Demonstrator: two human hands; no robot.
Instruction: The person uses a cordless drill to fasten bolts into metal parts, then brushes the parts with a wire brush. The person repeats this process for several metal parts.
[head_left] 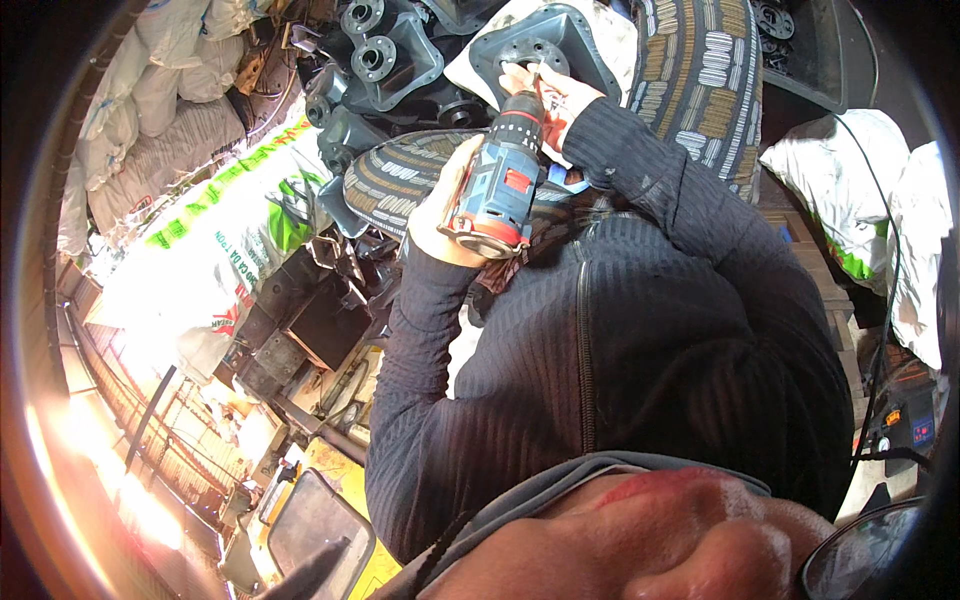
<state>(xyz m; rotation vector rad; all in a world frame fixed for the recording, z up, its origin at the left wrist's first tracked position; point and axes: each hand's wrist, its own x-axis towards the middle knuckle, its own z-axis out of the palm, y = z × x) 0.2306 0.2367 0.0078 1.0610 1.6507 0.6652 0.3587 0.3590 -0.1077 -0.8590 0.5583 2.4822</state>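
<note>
My left hand (445, 212) is wrapped round the cordless drill (500, 180), which has a blue and black body with red trim. Its chuck points away from me, toward the round flange of a grey square part (590, 45) lying on a white sack. Beside the chuck, my right hand (563, 98) has its fingers bent together at the flange. Whatever they pinch is too small to make out, and the drill's tip is partly hidden by them.
Several more grey flanged parts (385, 65) are heaped at the far left. My legs, in patterned trousers (705, 90), flank the work. A white and green sack (225, 250) lies left, white sacks (850, 190) stand right. A black cable (893, 250) hangs on the right.
</note>
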